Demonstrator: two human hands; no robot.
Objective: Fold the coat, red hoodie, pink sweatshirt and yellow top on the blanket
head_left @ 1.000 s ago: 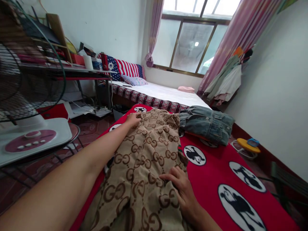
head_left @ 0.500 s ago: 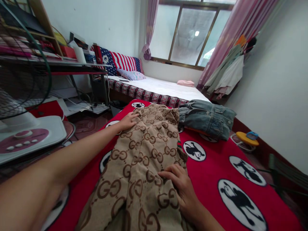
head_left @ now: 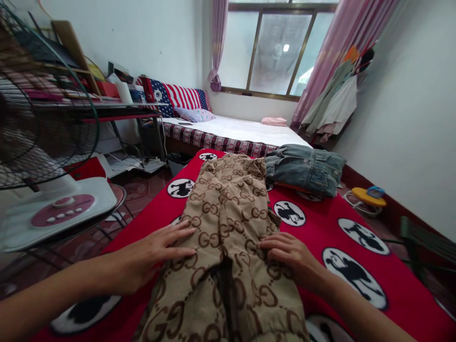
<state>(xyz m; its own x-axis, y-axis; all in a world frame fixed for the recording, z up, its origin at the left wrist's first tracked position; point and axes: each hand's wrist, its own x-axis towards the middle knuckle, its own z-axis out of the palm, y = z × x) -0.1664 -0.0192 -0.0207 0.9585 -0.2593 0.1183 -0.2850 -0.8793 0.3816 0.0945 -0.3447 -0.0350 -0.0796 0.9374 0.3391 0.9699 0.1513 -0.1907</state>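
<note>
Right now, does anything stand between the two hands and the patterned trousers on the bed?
Nothing visible stands between them: the left hand and the right hand both lie directly on the tan patterned trousers, which rest on the red blanket.

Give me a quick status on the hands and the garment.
Left hand and right hand flat on the tan monogram trousers. Trousers spread on red blanket. Folded denim jacket beside them.
</note>
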